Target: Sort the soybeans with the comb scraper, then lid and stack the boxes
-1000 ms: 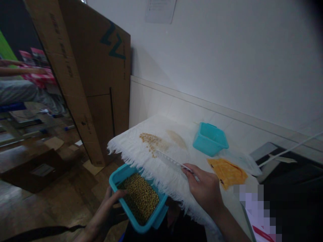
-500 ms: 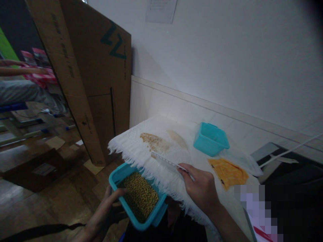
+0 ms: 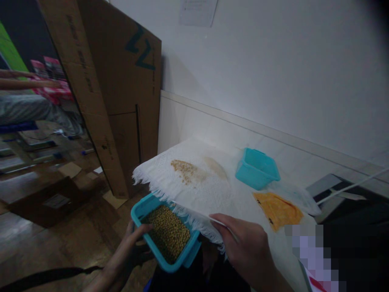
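Observation:
My left hand [image 3: 130, 247] grips the near-left rim of a turquoise plastic tub [image 3: 165, 265], thumb over the edge. Round yellow beans [image 3: 170, 231] fill its lower part. The tub is held just under the fringed edge of a white cloth [image 3: 158, 166] on the table. In my right hand [image 3: 243, 239] is a thin, pale ruler-like strip [image 3: 194, 211], lying along the fringe above the tub. A patch of small beans [image 3: 184, 168] is spread on the cloth beyond the strip, beside a beige powdery smear [image 3: 215, 168].
A second turquoise tub [image 3: 257, 170] stands at the back of the table, with an orange cloth [image 3: 279, 211] in front of it. A tall cardboard box [image 3: 124, 81] rises at the left. Behind it sits another person, arms [image 3: 30, 83] over pink fabric.
My right hand has drawn the strip toward me, from the cloth's top to its fringed edge over the tub. The few beans at the strip's tip no longer show on the cloth.

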Demonstrator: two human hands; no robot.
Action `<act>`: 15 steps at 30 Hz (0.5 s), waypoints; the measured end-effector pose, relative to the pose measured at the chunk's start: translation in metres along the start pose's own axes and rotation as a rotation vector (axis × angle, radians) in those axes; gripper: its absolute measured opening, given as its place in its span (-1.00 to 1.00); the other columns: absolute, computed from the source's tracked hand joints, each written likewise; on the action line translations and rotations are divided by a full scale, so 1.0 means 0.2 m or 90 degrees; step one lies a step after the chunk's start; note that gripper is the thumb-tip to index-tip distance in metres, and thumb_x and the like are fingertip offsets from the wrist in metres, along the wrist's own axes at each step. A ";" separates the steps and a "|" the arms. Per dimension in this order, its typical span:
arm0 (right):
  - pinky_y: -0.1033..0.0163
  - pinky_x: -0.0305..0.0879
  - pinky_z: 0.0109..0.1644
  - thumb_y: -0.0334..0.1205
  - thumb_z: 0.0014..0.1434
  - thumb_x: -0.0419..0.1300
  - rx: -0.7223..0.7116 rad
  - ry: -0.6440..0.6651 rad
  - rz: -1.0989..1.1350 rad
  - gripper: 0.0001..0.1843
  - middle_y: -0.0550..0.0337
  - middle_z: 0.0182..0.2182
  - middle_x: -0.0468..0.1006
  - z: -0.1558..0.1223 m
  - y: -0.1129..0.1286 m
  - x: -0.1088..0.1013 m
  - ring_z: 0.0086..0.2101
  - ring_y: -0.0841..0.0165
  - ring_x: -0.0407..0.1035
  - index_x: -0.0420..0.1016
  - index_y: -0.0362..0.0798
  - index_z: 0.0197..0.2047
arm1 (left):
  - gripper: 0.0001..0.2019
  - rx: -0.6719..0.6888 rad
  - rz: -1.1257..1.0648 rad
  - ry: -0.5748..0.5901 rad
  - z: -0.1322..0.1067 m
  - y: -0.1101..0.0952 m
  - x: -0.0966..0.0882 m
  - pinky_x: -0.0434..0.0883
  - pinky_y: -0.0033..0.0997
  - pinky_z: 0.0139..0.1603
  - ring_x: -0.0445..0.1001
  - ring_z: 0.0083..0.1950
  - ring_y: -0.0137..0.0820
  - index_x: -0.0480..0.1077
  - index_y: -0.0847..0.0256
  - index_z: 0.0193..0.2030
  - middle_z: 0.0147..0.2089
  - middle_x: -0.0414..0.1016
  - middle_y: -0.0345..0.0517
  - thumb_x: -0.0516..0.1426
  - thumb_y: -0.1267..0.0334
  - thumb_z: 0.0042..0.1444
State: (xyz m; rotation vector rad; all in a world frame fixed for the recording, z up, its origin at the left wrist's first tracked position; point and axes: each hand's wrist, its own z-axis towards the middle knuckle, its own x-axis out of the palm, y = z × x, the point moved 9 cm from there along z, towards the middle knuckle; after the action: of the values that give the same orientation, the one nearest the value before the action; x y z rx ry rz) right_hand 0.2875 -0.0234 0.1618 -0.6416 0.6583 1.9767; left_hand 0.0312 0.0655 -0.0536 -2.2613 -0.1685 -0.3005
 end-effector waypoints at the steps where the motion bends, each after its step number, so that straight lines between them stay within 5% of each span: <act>1: 0.38 0.69 -0.30 -0.36 0.58 0.18 0.005 -0.006 -0.005 -0.65 0.12 -0.33 0.88 0.01 -0.01 -0.01 -0.44 0.28 0.79 0.84 -0.05 -0.09 | 0.02 0.000 -0.005 -0.007 0.00 0.00 0.00 0.74 0.02 0.02 0.82 -0.13 -0.03 0.27 -0.07 0.46 -0.02 0.71 -0.07 0.61 -0.09 -0.08; 5: 0.37 0.67 -0.30 -0.30 0.60 0.21 0.012 -0.089 -0.077 -0.65 0.09 -0.35 0.88 0.05 -0.12 -0.03 -0.46 0.26 0.79 0.85 -0.04 -0.13 | -0.05 0.008 -0.001 -0.021 0.00 0.00 -0.01 0.73 -0.04 -0.07 0.82 -0.16 -0.05 0.31 -0.08 0.41 -0.06 0.73 -0.10 0.59 -0.12 -0.07; 10: 0.33 0.60 -0.40 -0.25 0.59 0.20 0.068 -0.118 -0.117 -0.63 0.08 -0.36 0.87 0.06 -0.32 0.06 -0.48 0.22 0.77 0.86 -0.01 -0.14 | -0.03 0.022 0.003 -0.016 0.00 0.01 -0.01 0.66 -0.13 -0.19 0.80 -0.22 -0.06 0.30 -0.07 0.43 -0.14 0.71 -0.15 0.57 -0.18 -0.06; 15: 0.33 0.59 -0.38 -0.27 0.57 0.20 0.063 -0.102 -0.106 -0.64 0.06 -0.36 0.87 0.06 -0.33 0.12 -0.49 0.22 0.77 0.87 -0.04 -0.13 | 0.00 0.023 0.004 -0.011 -0.01 0.01 -0.01 0.67 -0.08 -0.11 0.82 -0.15 -0.01 0.31 -0.06 0.46 -0.07 0.72 -0.11 0.56 -0.22 -0.07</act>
State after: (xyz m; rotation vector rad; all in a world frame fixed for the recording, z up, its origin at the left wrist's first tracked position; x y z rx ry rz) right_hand 0.3328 0.0277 0.1426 -0.4575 0.5808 1.8079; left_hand 0.0293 0.0632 -0.0551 -2.2289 -0.1750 -0.2720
